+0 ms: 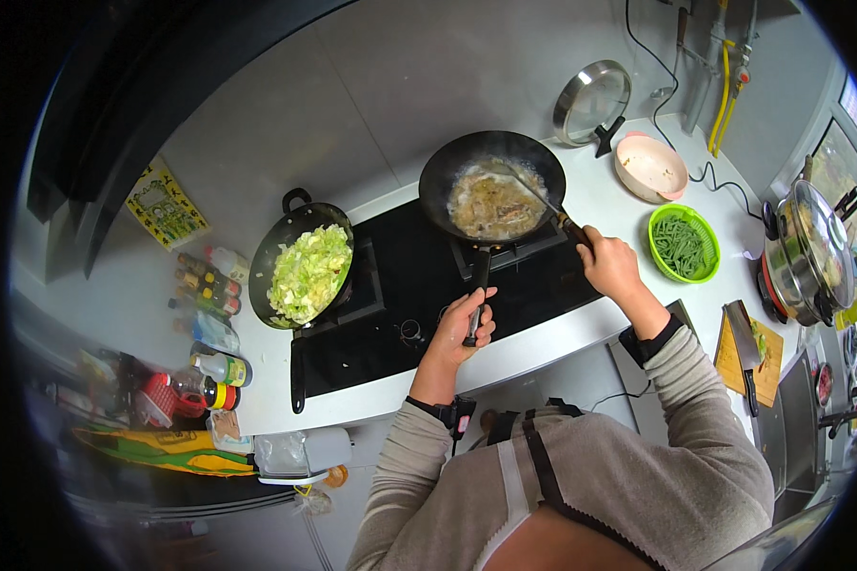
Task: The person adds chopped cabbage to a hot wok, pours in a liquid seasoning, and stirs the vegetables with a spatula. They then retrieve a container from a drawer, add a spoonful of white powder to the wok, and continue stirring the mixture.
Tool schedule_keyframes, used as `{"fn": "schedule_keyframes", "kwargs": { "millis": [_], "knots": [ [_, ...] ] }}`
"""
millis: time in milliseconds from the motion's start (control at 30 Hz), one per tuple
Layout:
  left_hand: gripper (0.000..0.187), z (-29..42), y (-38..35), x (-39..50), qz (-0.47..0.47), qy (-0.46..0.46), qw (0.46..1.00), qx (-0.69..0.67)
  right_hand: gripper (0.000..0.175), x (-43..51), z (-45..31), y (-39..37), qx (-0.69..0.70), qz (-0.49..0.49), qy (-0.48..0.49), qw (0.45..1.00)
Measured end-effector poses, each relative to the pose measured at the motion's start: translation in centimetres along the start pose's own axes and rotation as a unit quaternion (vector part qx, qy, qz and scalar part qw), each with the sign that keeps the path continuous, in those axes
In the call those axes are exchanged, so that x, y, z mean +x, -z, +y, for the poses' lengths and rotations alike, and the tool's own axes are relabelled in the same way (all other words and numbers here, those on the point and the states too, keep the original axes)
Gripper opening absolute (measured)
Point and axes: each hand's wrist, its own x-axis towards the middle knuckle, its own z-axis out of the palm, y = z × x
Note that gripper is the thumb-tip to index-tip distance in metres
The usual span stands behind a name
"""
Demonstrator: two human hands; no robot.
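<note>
My left hand (pixel 464 322) grips the black handle of a dark wok (pixel 439 168) on the right burner of the black gas hob (pixel 414 285). Bubbling brownish liquid (pixel 496 200) with pale foam and some solid pieces lies in it. In my right hand (pixel 610 264) is the dark handle of a metal cooking spatula (pixel 532 187); its blade end dips into the liquid, partly hidden there. On the left burner stands a second black pan (pixel 261 278), heaped with chopped green cabbage (pixel 311 275).
Right of the hob are a glass lid (pixel 591 103), a pink bowl (pixel 650 168), green beans (pixel 678 245) in a green basket (pixel 714 264), a steamer pot (pixel 803 250), and a cleaver (pixel 741 339) on a wooden board (pixel 771 364). Several bottles (pixel 218 285) line the left side.
</note>
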Motion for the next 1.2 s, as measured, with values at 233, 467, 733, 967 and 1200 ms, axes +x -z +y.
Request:
{"fn": "schedule_keyframes", "kwargs": {
  "millis": [233,467,733,967,1200],
  "knots": [
    [0.043,-0.4,0.0,-0.2,0.011,-0.006,1.000,0.001,0.026,-2.3,-0.8,1.8,0.074,-0.028,0.017,0.997],
    [0.044,-0.4,-0.1,-0.2,0.011,-0.002,1.000,0.006,0.029,0.8,-1.1,-1.6,0.053,0.022,0.008,0.998],
    [0.045,-0.8,0.4,-0.3,0.000,-0.027,0.999,0.025,0.026,2.4,-0.9,-1.3,0.024,0.014,0.022,0.999],
    [0.051,-1.2,0.6,-1.6,0.030,-0.056,0.995,0.071,0.023,-3.9,1.1,7.1,0.054,-0.001,0.005,0.999],
    [0.051,-1.2,-0.1,-2.2,0.043,-0.048,0.995,0.074,0.022,-4.5,1.3,6.2,0.020,0.009,0.000,1.000]
  ]
}}
